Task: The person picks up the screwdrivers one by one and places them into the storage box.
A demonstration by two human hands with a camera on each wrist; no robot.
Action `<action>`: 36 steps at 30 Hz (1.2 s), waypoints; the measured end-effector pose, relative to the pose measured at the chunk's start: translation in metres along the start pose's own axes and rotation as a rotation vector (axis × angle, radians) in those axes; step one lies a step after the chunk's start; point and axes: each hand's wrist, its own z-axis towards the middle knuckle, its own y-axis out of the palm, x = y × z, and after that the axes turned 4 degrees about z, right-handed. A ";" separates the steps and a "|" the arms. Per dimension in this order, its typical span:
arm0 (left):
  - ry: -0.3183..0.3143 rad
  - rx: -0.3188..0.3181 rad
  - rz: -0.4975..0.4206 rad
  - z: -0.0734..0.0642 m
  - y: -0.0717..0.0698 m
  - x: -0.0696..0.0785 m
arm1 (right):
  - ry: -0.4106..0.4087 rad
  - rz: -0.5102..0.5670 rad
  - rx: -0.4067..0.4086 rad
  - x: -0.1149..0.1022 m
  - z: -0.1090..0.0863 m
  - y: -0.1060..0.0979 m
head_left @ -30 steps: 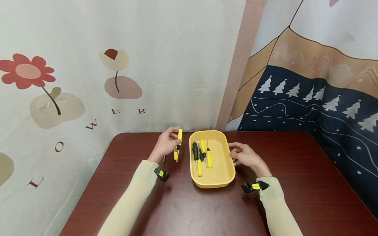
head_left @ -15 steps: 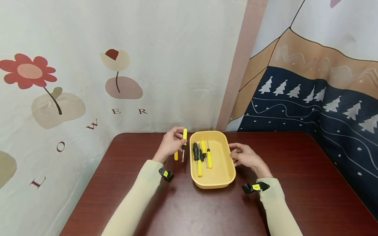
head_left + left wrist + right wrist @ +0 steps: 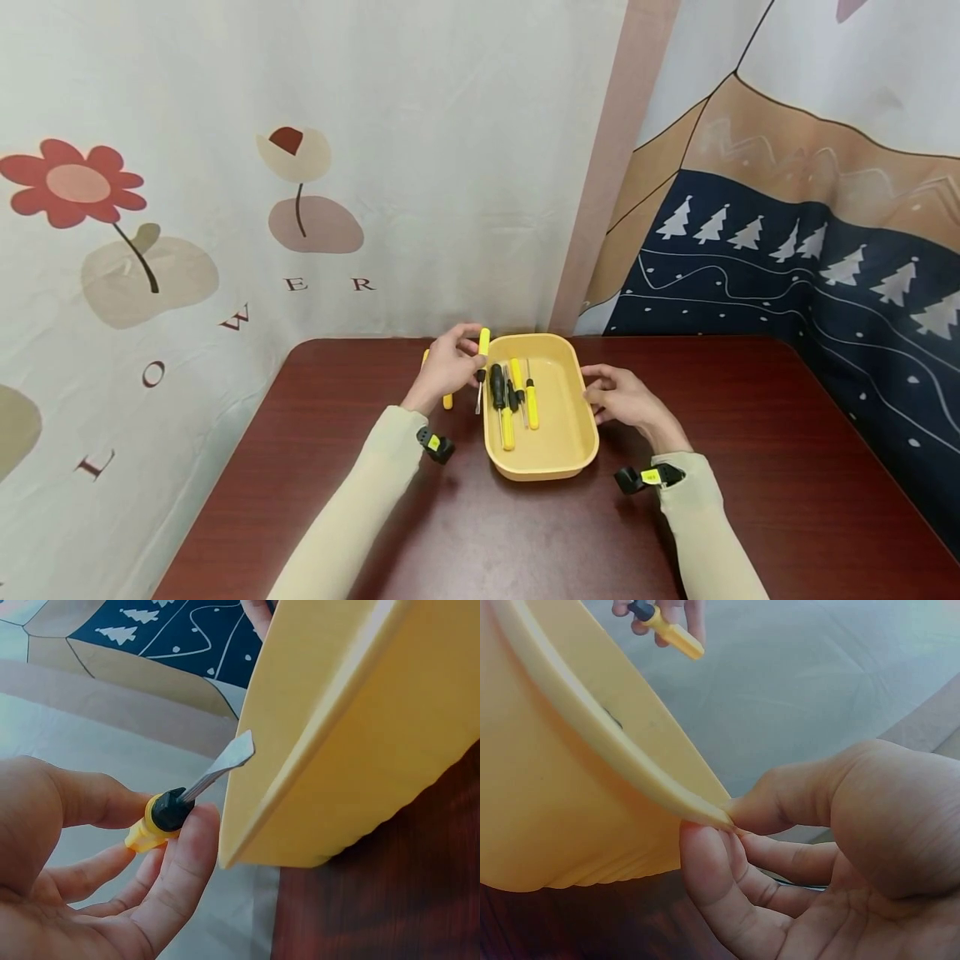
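My left hand (image 3: 448, 367) pinches a yellow-and-black screwdriver (image 3: 482, 360) at the left rim of the yellow plastic tray (image 3: 558, 454). In the left wrist view the flat blade of this screwdriver (image 3: 217, 769) points toward the tray wall (image 3: 337, 795), with thumb and fingers around the black collar. Several screwdrivers (image 3: 532, 407) with yellow or black handles lie in the left half of the tray. On the right side, my right hand (image 3: 626, 400) grips the tray's rim between thumb and fingers, as the right wrist view shows at the rim (image 3: 630, 761).
Partly hidden behind my left hand, more yellow-handled screwdrivers (image 3: 447, 402) lie on the dark red wooden table (image 3: 540, 542). A printed curtain (image 3: 450, 167) hangs right behind the table's back edge. Each wrist wears a small black camera (image 3: 442, 451).
My left hand has carried the screwdriver rightward, from over the table to the tray's left rim. The right hand keeps its grip on the tray, which stays in place.
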 end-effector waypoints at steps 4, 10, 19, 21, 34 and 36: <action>0.004 -0.010 -0.002 0.000 0.004 0.003 | -0.006 -0.001 -0.002 0.000 0.000 0.000; 0.007 -0.032 -0.020 0.000 0.009 0.006 | -0.008 -0.007 0.004 0.001 0.000 0.000; 0.004 -0.057 -0.017 0.001 0.019 0.013 | -0.005 -0.010 0.008 0.001 0.000 0.000; -0.002 -0.062 -0.011 0.002 0.021 0.014 | -0.008 -0.011 0.009 0.001 0.000 0.000; -0.015 -0.102 0.041 0.009 0.039 0.020 | -0.010 -0.015 0.011 0.001 0.001 0.000; -0.007 -0.110 0.044 0.009 0.041 0.022 | -0.006 -0.017 0.012 0.001 0.000 0.000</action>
